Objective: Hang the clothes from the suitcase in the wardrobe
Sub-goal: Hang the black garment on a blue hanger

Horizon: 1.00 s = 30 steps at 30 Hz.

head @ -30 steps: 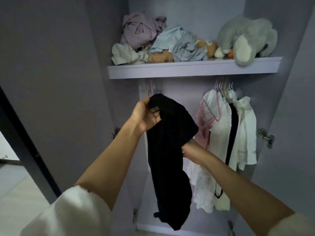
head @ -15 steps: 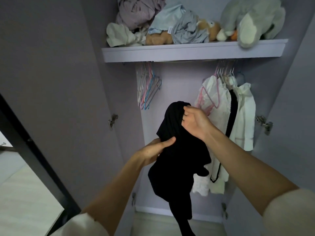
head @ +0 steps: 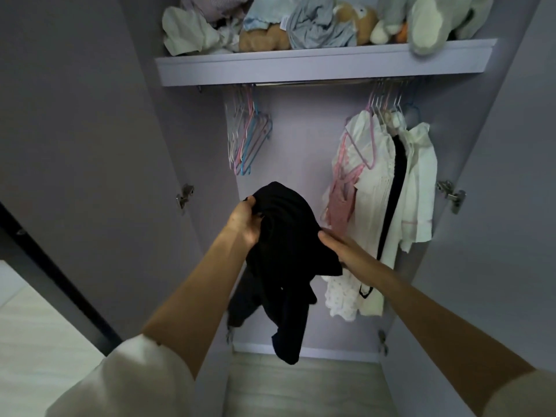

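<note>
Lilac wardrobe [head: 301, 145] open in front, and below its bare pastel wire hangers [head: 248, 139] the left hand [head: 243, 221] grips a bunched black knit garment [head: 285, 251] while the right hand [head: 343, 248] pinches its side, probably straightening it for hanging.

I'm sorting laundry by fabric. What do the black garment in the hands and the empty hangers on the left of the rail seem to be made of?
Black garment: soft matte fabric, perhaps a ribbed knit; it drapes limply and faint ridges show.
Empty hangers: thin wire, apparently coated in pastel pink, blue and white plastic; the rods are slim and smooth.
</note>
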Available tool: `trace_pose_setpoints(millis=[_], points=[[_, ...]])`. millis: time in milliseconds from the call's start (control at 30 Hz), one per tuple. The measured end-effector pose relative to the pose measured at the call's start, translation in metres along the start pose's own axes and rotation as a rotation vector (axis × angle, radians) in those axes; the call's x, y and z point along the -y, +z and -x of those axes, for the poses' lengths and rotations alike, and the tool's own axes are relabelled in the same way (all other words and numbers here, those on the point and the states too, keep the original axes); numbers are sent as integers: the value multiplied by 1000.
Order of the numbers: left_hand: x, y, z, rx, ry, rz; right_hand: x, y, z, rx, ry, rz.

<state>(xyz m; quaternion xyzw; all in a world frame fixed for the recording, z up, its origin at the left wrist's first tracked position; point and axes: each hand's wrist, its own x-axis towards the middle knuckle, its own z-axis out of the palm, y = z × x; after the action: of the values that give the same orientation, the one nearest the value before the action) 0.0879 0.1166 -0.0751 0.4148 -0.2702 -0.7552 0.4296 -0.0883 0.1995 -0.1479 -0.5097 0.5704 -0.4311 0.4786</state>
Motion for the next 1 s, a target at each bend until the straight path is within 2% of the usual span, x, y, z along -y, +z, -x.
trace_pose_setpoints(millis=[167, 233, 300, 367, 467, 567, 633, 700, 767, 833, 933, 1000], points=[[-2, 3, 6, -9, 3, 58, 0, 9, -1, 114, 169, -82], [-7, 2, 9, 30, -12, 110, 11, 13, -6, -6, 163, -60], [-14, -8, 6, 24, -43, 102, 17, 11, -13, -200, 123, -54], [-19, -22, 3, -29, -119, -49, 27, 4, -19, -347, 40, 40], [-16, -33, -2, -65, -167, -258, 55, -2, -24, -376, -179, 405], [-7, -34, -2, -20, 30, -494, 77, 5, -30, -262, -342, 698], [-1, -34, 3, 128, 124, -664, 83, 13, -32, -206, -382, 742], [6, -33, 7, 312, 111, -730, 86, 18, -32, -229, -402, 648], [12, -28, 12, 411, 128, -815, 90, 22, -31, -266, -402, 450], [17, -22, 13, 432, 194, -833, 94, 24, -28, -267, -399, 316], [24, -16, 14, 438, 230, -675, 93, 20, -20, -237, -343, 205], [24, -11, 15, 456, 233, -548, 85, 13, -14, -132, -251, -14]])
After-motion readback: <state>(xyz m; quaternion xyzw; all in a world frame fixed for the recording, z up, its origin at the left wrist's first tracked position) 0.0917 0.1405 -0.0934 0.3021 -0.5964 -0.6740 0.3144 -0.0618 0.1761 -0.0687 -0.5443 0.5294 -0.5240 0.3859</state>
